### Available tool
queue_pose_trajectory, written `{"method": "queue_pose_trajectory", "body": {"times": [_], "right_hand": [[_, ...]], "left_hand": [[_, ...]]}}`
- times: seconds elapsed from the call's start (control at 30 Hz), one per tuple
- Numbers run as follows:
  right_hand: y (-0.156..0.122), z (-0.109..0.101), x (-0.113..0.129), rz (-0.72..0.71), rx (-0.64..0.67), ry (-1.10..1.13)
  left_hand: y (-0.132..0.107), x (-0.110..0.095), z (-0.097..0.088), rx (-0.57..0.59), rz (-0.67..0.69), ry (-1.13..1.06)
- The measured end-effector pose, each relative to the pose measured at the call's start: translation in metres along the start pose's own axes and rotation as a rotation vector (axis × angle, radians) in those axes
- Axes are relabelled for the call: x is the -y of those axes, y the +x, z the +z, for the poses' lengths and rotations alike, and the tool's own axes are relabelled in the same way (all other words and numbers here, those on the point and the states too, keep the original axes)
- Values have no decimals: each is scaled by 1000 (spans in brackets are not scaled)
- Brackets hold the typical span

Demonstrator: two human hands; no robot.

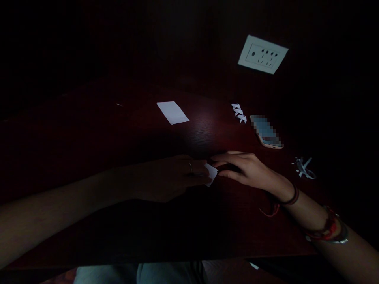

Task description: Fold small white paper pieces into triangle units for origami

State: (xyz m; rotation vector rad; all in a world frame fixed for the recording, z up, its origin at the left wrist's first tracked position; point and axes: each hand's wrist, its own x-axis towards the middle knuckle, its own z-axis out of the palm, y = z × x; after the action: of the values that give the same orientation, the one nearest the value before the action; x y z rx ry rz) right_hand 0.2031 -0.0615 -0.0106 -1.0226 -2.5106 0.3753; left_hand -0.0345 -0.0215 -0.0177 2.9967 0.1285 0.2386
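Note:
A small piece of white paper (211,173), partly covered by fingers, is between my two hands just above or on the dark red table. My left hand (168,177), in deep shadow with a ring on one finger, is closed on the paper's left side. From the right, my right hand (245,167) has its thumb and fingertips bent at the paper's right corner, closed about its edge. Whether the paper has folds inside the left hand is hidden. Farther off lies a flat stack of white paper (173,112).
Several small folded white paper pieces (239,113) lie in a row beside a phone (266,132). A tangle of white strips or cord (304,168) rests at the right. A socket plate (263,54) is on the wall behind the table (89,130). The room is very dark.

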Motion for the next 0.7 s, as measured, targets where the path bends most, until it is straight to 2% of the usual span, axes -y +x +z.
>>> {"method": "queue_pose_trajectory", "body": {"times": [0.37, 0.5, 0.7], "right_hand": [[7, 2, -8, -59, 40, 94], [9, 1, -7, -67, 56, 138], [14, 0, -5, -40, 63, 167]], "left_hand": [[-1, -6, -11, 16, -37, -90], [-2, -8, -10, -28, -19, -94], [-3, -11, -5, 26, -53, -63]]}}
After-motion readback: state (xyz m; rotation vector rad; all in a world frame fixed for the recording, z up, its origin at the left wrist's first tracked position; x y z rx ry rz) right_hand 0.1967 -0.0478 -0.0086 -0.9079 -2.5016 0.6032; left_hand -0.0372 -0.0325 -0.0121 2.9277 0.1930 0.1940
